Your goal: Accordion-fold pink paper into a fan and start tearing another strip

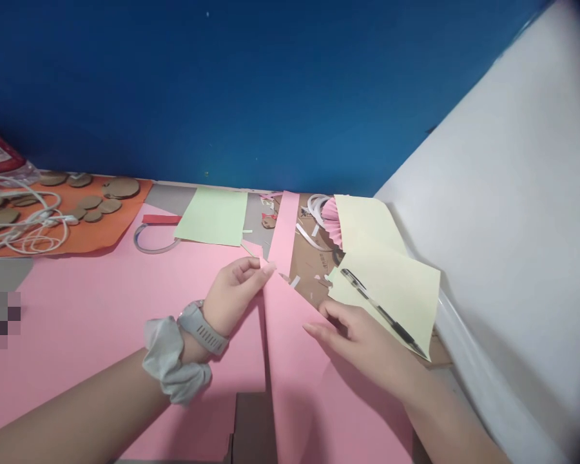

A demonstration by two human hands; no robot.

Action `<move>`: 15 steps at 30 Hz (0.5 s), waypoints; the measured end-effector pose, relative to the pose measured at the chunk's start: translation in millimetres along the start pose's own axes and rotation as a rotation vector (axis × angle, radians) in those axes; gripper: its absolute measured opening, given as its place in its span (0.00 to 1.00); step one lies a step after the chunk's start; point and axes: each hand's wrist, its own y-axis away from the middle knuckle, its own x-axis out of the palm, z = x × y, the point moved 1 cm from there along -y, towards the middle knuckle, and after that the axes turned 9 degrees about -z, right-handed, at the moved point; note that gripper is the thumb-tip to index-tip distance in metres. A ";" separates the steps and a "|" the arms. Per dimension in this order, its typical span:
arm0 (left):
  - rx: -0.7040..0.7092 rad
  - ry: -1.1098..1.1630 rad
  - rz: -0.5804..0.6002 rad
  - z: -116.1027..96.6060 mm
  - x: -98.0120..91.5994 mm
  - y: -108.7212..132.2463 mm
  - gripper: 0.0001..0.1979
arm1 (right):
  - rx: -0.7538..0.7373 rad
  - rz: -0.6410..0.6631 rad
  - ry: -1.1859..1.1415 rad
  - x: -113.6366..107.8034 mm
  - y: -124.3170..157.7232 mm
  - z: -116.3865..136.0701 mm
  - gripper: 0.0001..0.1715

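Observation:
A large pink sheet (294, 361) lies in front of me, its far end narrowing to a corner. My left hand (241, 287) pinches that corner between thumb and fingers. Along the sheet's right edge, my right hand (343, 328) has its thumb on top and its fingers at the rim, gripping it. A second pink sheet (101, 322) spreads out on the left, under my left arm. Beyond my hands lies a pink strip (286, 225).
Pale yellow sheets (391, 277) with a black pen (384, 312) lie at right, beside a white wall. Behind are a green sheet (215, 216), paper scraps and a pink pleated paper (332, 222). Cardboard shapes (120, 187) and white cables (43, 222) rest on orange paper (101, 229).

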 end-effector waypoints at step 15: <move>-0.133 0.104 -0.019 2.6 2.9 0.2 0.13 | 0.077 0.011 0.222 -8.0 3.5 -16.9 0.25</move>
